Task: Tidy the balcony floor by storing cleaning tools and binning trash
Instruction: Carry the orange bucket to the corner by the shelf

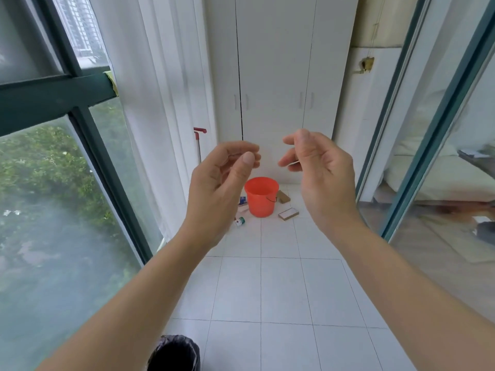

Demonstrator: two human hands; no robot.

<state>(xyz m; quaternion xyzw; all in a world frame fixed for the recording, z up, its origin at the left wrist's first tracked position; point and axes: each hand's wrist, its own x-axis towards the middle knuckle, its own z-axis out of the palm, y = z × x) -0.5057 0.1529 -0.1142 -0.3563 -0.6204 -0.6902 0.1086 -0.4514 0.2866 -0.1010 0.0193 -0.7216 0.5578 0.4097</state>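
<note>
My left hand (pixel 222 180) and my right hand (pixel 318 172) are raised side by side in mid-air, fingers loosely curled, holding nothing. Below and beyond them an orange bucket (pixel 261 196) stands upright on the white tiled floor (pixel 281 290) in front of the white cupboard (pixel 276 89). Around the bucket lie a small green-and-white bottle (pixel 240 221), a blue-and-white carton (pixel 243 200), a white-topped sponge block (pixel 288 213) and a brown block (pixel 283 196). A mop handle with a red top (pixel 198 141) leans by the curtain. A black-lined bin (pixel 175 353) sits at the bottom edge.
Green-framed windows (pixel 88 135) run along the left, with a white curtain (pixel 160 116) beside them. A sliding glass door (pixel 417 145) closes the right side. The cupboard doors are shut.
</note>
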